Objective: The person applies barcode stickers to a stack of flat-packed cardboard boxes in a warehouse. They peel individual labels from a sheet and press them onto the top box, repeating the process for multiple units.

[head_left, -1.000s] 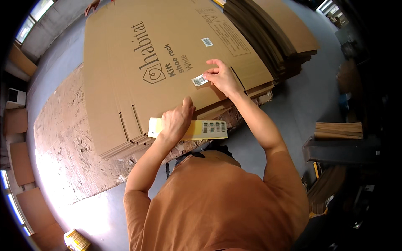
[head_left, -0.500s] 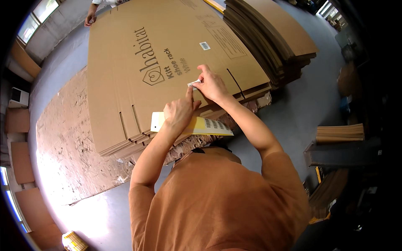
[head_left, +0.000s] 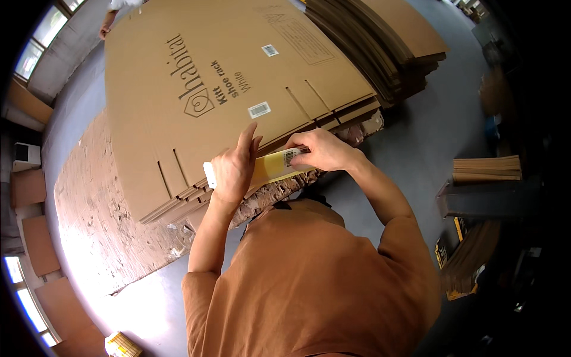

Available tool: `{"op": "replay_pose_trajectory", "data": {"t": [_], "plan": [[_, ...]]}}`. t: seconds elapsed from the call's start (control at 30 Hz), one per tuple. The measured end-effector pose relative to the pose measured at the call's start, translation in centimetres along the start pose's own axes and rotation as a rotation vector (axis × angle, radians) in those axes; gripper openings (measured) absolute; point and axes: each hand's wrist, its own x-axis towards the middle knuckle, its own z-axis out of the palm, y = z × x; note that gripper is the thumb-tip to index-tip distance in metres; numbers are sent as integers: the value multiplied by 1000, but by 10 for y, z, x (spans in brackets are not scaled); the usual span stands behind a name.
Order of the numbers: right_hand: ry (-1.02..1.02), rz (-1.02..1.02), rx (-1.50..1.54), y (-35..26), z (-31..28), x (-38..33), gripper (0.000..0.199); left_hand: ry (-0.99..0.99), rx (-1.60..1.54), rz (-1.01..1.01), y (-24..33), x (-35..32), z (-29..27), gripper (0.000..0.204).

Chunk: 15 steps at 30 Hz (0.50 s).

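A flat brown cardboard carton (head_left: 148,113) with dark print lies on top of a stack in front of me. My left hand (head_left: 233,171) grips a long yellow-and-white sheet of barcode stickers (head_left: 269,169) along the stack's near edge, its index finger pointing up over the carton. At the sheet's right part, my right hand (head_left: 324,150) is closed, thumb and fingers pinching at a barcode sticker. One white barcode sticker (head_left: 259,110) lies on the carton just beyond my hands; a second barcode label (head_left: 270,50) sits farther up.
Another person's hand (head_left: 104,32) rests at the carton's far left corner. A tall pile of flat cardboard (head_left: 380,41) stands at the far right. Under the stack is a worn, flaking slab (head_left: 101,196). More cardboard (head_left: 486,169) lies on the right, above a dark bench (head_left: 482,199).
My right hand has left the sticker now flat on the carton and moved down and right to the sheet. My left index finger has lifted off that sticker. The view has shifted slightly.
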Motion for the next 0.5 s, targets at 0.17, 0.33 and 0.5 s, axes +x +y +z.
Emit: {"op": "replay_pose_trajectory", "data": {"t": [0.17,0.33,0.5], "plan": [[183,-30,-66,-13,-5,-9,27,179,123,296,26,11,3,41],[224,-137,5,-12,-12,-13,22,76,17,171,37,13,24,36],[532,-490,-300,8,-7,-1,15,-26,34,11,39,26,36,31]]}}
